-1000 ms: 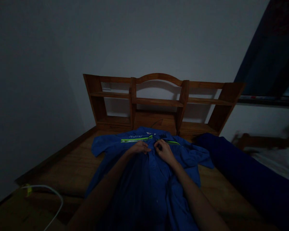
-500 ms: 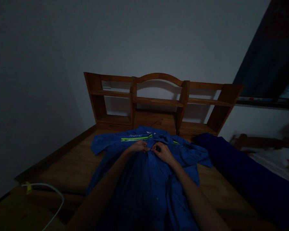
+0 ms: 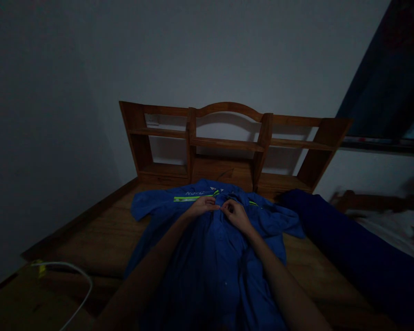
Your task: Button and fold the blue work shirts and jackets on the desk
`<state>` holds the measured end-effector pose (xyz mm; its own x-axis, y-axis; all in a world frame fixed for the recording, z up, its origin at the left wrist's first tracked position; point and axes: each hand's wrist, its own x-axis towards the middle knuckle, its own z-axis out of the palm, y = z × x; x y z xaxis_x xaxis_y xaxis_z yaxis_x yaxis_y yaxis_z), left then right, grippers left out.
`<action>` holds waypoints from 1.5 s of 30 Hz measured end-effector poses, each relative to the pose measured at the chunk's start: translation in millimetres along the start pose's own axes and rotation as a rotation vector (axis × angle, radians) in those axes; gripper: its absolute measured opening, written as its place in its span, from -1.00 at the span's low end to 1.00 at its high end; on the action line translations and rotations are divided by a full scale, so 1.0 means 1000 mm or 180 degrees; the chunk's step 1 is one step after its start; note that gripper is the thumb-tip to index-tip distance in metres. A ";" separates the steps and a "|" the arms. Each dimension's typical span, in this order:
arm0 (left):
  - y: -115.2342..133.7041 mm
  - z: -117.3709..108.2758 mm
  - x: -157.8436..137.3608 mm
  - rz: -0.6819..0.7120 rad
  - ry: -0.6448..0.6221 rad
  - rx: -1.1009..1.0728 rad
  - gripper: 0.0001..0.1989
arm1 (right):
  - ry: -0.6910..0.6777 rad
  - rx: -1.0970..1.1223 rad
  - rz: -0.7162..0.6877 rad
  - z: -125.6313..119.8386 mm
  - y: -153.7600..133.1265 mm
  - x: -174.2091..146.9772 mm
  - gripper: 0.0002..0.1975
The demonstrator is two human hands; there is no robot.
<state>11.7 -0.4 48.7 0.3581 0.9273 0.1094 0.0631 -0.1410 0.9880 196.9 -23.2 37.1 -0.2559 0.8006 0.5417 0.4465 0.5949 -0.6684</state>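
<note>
A blue short-sleeved shirt (image 3: 224, 257) lies spread on the wooden surface, its collar end toward the shelf. Yellow-green stripes and pale lettering cross its chest. My left hand (image 3: 203, 206) pinches the front placket just below the stripe, fingers together. Right beside it, my right hand (image 3: 235, 214) has thumb and forefinger closed on the same placket, the fingertips of both hands almost meeting. Whether a button lies between the fingers is too dark and small to make out.
A wooden shelf unit (image 3: 227, 145) stands against the wall behind the shirt. A dark blue rolled or folded cloth (image 3: 348, 243) lies at the right. A white cable (image 3: 84, 276) curves at the lower left, over the wooden surface (image 3: 96, 234).
Both hands have shifted slightly toward the collar, the right one a little to the right. They keep their pinch on the placket; the shirt stays in place.
</note>
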 end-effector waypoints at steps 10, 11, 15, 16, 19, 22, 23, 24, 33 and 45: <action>-0.010 -0.007 0.002 0.0047 -0.0369 0.0209 -0.64 | 0.0075 0.0254 0.0190 0.001 0.002 0.000 -0.84; -0.009 -0.008 0.002 0.0052 -0.0352 0.0258 -0.65 | 0.0068 0.0284 0.0226 0.000 0.002 0.000 -0.84; -0.005 -0.006 0.001 0.0008 -0.0128 0.0397 -0.63 | 0.0075 0.0377 0.0317 0.000 0.001 0.001 -0.83; -0.004 -0.006 0.000 0.0004 -0.0083 0.0416 -0.62 | 0.0078 0.0389 0.0320 0.000 0.001 0.000 -0.83; -0.003 -0.004 -0.001 0.0139 -0.0058 0.0538 -0.64 | 0.0076 0.0416 0.0343 -0.001 0.001 -0.001 -0.83; -0.003 -0.001 -0.002 0.0366 0.0002 0.0656 -0.65 | 0.0082 0.0521 0.0420 -0.001 0.002 -0.001 -0.82; -0.004 0.000 -0.002 0.0415 0.0042 0.0680 -0.65 | 0.0064 0.0586 0.0465 -0.001 0.002 -0.001 -0.82; -0.005 0.001 -0.002 0.0460 0.0075 0.0702 -0.65 | 0.0042 0.0655 0.0512 -0.001 0.004 0.000 -0.81; -0.018 0.003 0.004 0.0930 0.0142 0.1293 -0.69 | 0.0080 0.0553 0.0674 0.002 0.011 0.000 -0.84; -0.011 0.012 0.003 0.0655 0.0704 0.0839 -0.63 | 0.0240 0.0289 0.0713 -0.001 0.005 0.001 -0.78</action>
<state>23.2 -0.4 36.7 0.1808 0.9186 0.3513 0.2581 -0.3890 0.8843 199.3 -19.2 34.8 -0.0931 0.9076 0.4093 0.4052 0.4100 -0.8171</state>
